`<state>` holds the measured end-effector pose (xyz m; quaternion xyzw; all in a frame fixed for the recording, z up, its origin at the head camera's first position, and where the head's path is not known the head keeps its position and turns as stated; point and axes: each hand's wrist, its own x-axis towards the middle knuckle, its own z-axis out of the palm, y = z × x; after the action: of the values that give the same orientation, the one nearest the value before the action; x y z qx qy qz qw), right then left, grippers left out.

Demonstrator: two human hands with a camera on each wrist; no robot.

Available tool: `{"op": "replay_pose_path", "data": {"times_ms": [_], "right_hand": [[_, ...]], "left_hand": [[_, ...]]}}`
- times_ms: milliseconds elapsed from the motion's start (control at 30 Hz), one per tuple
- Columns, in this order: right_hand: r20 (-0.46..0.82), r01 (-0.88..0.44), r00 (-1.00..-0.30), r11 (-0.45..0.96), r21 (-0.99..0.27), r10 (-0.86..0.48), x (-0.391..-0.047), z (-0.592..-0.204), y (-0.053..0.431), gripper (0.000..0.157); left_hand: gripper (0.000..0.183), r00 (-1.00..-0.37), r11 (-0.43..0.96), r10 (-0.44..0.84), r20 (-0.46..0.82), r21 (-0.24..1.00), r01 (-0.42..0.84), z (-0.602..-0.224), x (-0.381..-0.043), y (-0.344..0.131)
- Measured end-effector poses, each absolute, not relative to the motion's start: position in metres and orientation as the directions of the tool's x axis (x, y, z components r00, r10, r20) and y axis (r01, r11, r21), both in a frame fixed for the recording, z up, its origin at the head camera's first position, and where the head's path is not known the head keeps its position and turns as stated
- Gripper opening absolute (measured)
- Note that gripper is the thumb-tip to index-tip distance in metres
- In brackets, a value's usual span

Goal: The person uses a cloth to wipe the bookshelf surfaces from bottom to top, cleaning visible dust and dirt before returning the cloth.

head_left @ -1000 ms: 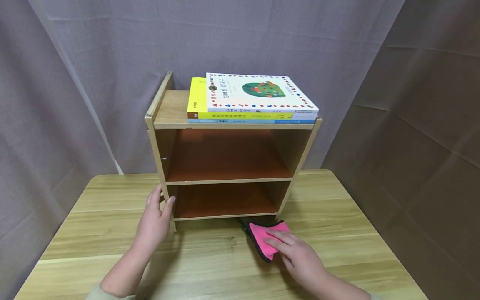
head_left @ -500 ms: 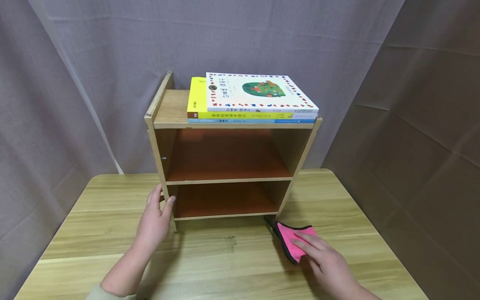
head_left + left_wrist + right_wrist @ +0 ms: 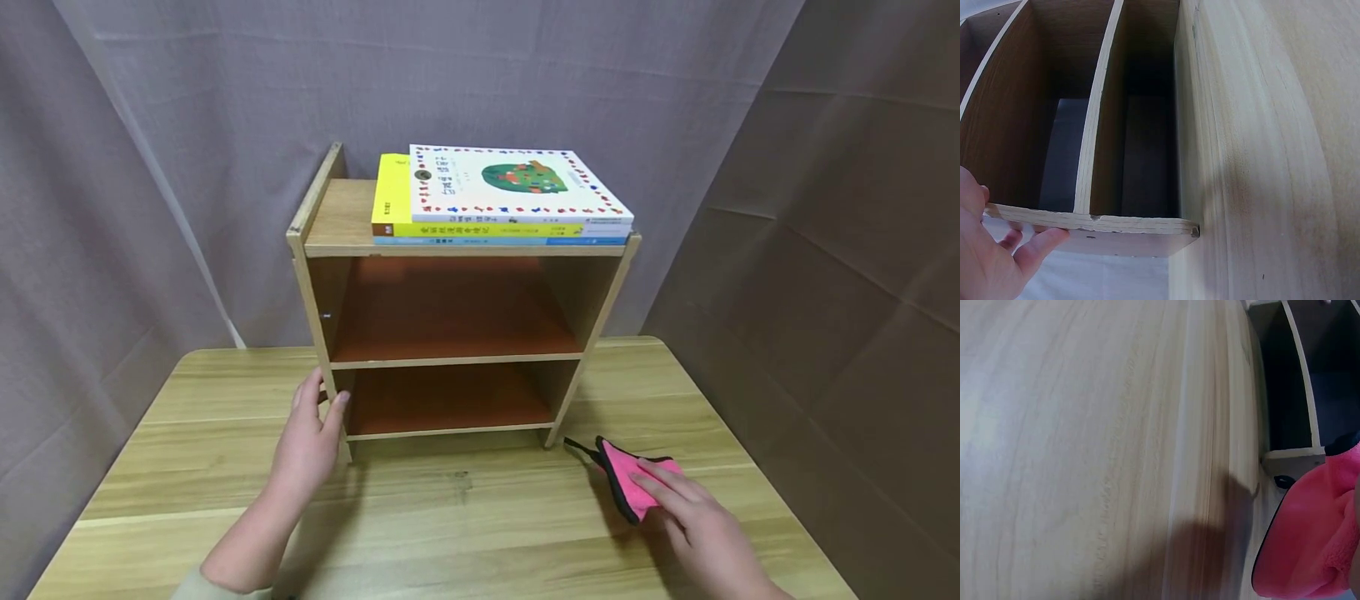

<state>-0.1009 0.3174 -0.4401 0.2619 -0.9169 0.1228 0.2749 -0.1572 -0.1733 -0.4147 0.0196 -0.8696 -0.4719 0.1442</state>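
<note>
A small wooden bookshelf (image 3: 457,364) stands on the wooden table. My left hand (image 3: 309,442) grips the lower part of its left side panel (image 3: 1085,220), thumb at the front edge and fingers on the outer face. My right hand (image 3: 701,525) holds a pink cleaning cloth (image 3: 624,477) with black edging and a black loop (image 3: 582,450). The cloth is to the right of the shelf's front right foot, close over the tabletop. In the right wrist view the pink cloth (image 3: 1307,537) fills the lower right corner, and the hand itself is mostly cut off.
Several books (image 3: 517,187) lie stacked on the shelf's top board, a white one uppermost over a yellow one. Grey curtains (image 3: 480,75) hang behind the table (image 3: 465,533), and a brown-grey cloth wall (image 3: 825,292) stands on the right.
My right hand has slid the pink cloth rightward, from under the shelf's front to beyond its right foot. The left hand has kept its hold on the side panel.
</note>
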Motion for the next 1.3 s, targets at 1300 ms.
{"op": "replay_pose_path", "data": {"times_ms": [1300], "right_hand": [[0.411, -0.286, -0.911, 0.754, -0.592, -0.023, -0.157, -0.448, 0.263, 0.032]], "left_hand": [[0.052, -0.954, 0.530, -0.203, 0.222, 0.844, 0.084, -0.416, -0.162, -0.173]]}}
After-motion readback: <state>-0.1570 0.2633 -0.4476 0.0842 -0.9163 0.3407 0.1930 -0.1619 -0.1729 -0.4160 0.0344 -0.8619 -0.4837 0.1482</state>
